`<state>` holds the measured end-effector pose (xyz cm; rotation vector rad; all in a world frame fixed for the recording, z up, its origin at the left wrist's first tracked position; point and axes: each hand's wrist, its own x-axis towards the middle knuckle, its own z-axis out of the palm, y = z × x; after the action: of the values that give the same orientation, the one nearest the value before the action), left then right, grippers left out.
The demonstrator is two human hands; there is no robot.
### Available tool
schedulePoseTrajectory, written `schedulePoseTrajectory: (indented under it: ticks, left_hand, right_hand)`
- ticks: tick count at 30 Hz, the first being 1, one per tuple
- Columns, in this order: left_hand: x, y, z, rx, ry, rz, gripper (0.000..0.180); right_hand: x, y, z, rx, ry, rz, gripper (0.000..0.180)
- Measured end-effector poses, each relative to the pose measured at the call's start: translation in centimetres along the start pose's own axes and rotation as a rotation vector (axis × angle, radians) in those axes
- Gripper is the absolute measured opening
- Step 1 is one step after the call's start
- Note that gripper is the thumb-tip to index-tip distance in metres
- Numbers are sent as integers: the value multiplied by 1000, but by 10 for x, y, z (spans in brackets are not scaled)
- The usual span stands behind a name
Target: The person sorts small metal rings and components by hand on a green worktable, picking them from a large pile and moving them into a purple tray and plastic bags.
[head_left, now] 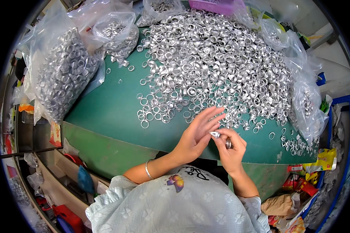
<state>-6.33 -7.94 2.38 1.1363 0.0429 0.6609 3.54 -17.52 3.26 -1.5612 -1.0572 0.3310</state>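
A big heap of small silver metal rings (pixel 214 62) covers the far half of a green table (pixel 112 112). My left hand (pixel 196 134) and my right hand (pixel 231 147) meet at the table's near edge. Between the fingertips of both sits one small silver ring (pixel 215 134). My right hand also holds another ring (pixel 228 144) against its fingers. The left hand's other fingers are spread out toward the heap. A thin bangle (pixel 147 169) is on my left wrist.
A full clear bag of rings (pixel 64 73) leans at the table's left. Smaller open bags (pixel 114 29) lie behind it, and another bag (pixel 307 101) sits at the right edge. A pink basket (pixel 214 4) stands at the back. Wrappers (pixel 299 182) and clutter lie below.
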Motion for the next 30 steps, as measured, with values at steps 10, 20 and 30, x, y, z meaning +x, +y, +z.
schedulePoseTrajectory:
  ticks: [10, 20, 30]
  left_hand:
    - [-7, 3, -5, -120, -14, -205, 44]
    - [3, 8, -37, 19, 177, -389, 27]
    - [93, 92, -160, -45, 669, 122, 39]
  right_hand:
    - [4, 2, -5, -197, -34, -165, 18]
    - [-11, 18, -2, 169, -62, 341, 20]
    - [-16, 31, -5, 238, -138, 436, 10]
